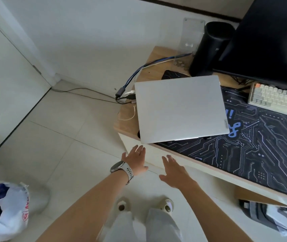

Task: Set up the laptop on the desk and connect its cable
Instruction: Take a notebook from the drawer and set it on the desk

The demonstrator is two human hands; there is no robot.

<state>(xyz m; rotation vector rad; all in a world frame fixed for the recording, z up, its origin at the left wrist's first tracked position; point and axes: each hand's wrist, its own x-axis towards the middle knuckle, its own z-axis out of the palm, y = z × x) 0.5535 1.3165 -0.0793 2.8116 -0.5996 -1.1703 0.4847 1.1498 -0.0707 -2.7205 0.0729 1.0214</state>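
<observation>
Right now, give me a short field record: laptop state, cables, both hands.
laptop: lid closed, flat on the desk's left end, partly on the desk mat
cables: bundle of plugs at the laptop's left edge; whether they are seated cannot be told
left hand: open, below the desk edge, holds nothing
right hand: open, holds nothing
keyboard: right of laptop

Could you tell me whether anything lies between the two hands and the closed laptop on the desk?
Nothing visible does. The left hand and right hand are open in front of the desk edge, and the laptop lies just beyond with its near edge bare. The cables sit at its left side, out of the way.
</observation>
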